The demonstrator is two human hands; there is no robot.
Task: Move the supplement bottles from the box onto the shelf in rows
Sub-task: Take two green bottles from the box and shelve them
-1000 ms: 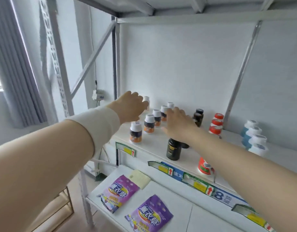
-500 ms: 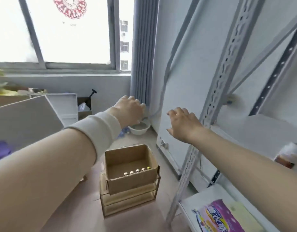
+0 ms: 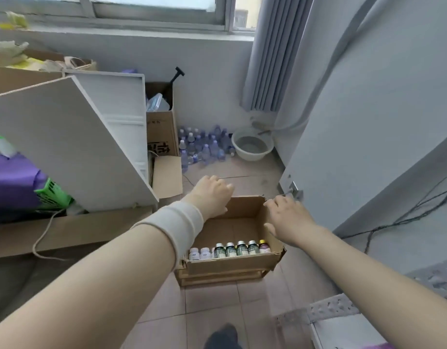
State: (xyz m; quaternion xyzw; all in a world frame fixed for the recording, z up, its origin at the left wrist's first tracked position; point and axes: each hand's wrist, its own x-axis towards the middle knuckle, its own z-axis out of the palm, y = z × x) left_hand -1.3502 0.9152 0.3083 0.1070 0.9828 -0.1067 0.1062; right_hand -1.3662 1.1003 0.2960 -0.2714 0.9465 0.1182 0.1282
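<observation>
We're in a cluttered stockroom: cardboard cartons (image 3: 164, 132) and white boards (image 3: 66, 147) lean along the wall, and loose water bottles (image 3: 204, 147) huddle on the tiled floor (image 3: 212, 298) beside a basin (image 3: 252, 146). Perforated steel racking (image 3: 330, 309) stands at the right.

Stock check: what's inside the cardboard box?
The box holds a row of supplement bottles at its near wall: two white, four green, one gold-capped. Left forearm hides the near-left corner.

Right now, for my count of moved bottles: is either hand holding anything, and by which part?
Nothing is held. The left hand and the right hand hover empty above the box; the bottles stand inside it along its near wall.
</observation>
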